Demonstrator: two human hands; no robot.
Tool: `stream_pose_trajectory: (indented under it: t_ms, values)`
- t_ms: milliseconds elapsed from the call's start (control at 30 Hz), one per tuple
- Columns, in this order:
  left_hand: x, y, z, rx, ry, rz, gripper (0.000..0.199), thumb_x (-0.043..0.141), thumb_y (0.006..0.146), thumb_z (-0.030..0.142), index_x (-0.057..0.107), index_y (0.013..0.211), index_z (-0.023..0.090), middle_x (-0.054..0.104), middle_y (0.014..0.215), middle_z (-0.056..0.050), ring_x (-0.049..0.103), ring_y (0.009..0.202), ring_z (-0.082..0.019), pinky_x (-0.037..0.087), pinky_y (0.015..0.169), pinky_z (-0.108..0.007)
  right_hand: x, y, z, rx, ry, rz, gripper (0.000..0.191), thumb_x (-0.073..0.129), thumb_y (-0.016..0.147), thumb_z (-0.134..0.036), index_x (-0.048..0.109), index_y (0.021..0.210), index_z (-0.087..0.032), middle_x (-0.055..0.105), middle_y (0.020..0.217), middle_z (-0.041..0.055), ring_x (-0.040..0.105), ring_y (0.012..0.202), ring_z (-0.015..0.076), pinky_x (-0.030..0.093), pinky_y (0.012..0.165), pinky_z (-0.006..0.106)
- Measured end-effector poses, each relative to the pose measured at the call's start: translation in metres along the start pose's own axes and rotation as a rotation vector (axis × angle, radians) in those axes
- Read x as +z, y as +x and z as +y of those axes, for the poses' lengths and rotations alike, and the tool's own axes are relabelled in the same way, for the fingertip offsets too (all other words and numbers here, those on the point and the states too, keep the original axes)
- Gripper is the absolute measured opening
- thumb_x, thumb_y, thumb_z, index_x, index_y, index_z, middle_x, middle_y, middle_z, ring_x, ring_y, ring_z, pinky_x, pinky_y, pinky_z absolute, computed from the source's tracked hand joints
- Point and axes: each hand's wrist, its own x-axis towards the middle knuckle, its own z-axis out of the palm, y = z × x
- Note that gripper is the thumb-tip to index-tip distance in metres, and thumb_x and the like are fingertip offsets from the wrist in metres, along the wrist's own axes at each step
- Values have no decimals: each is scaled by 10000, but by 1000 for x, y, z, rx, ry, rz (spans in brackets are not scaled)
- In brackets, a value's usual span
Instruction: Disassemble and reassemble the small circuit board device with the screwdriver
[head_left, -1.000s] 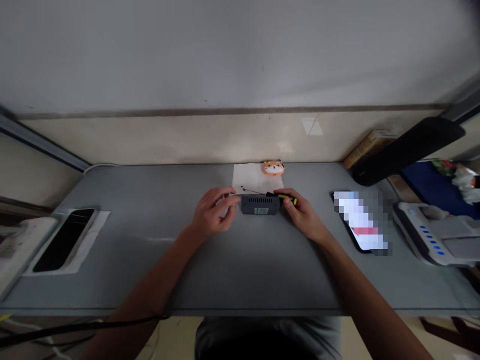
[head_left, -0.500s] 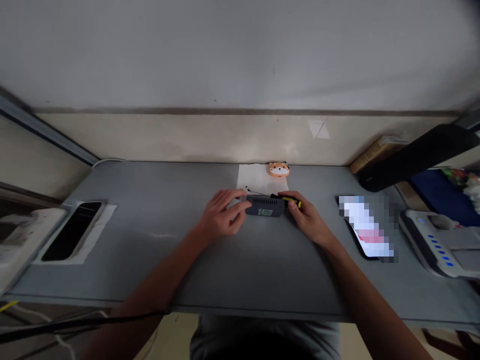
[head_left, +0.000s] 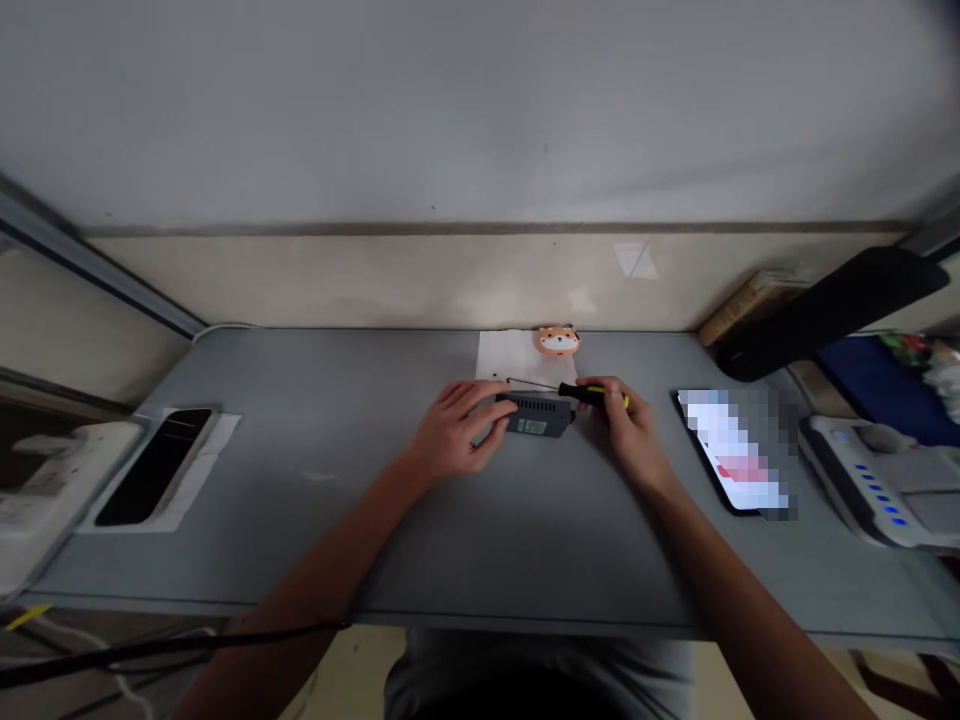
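Over the wide grey counter (head_left: 450,545), the left hand (head_left: 456,432) and the right hand (head_left: 631,425) are near each other, close to the white paper (head_left: 504,352). The left fingers (head_left: 495,411) grasp the left end of the dark slotted box (head_left: 538,418) between the hands, while the right ones are closed around the black-and-yellow handle of the screwdriver (head_left: 581,392), whose thin shaft points leftward. The small orange case (head_left: 556,341) sits at the paper's far right corner.
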Motion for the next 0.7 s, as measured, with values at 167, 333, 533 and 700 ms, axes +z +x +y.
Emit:
stream_pose_trajectory:
  t_ms: [167,333,533,700]
  values:
    - [4,-1,0,-24,-19,-48,207,564,976,124,628,1144,226,740,1125,-77,731,1007,-191,572,914,-344,-2,3,0,73,39,62,709,476,830,-862,746,1015,-233,651,730,26,476,614,163,369,555,291]
    - [4,0,2,-37,-15,-37,212,569,962,102,627,1122,229,738,1084,-66,734,975,-185,578,908,-338,-1,4,2,20,-50,48,639,476,891,-788,735,1030,-221,668,764,31,512,644,170,409,621,310]
    - [3,2,4,-12,-10,-8,192,591,954,95,617,1100,216,736,1069,-68,732,946,-180,578,883,-327,-1,3,4,-37,-47,59,577,481,924,-737,729,1005,-222,695,777,42,591,709,194,459,670,327]
    - [3,3,5,-28,-14,-12,193,586,946,89,620,1086,218,738,1055,-65,732,940,-181,575,870,-330,-5,5,2,-28,-51,141,541,493,935,-702,740,930,-222,654,716,24,560,664,176,449,650,316]
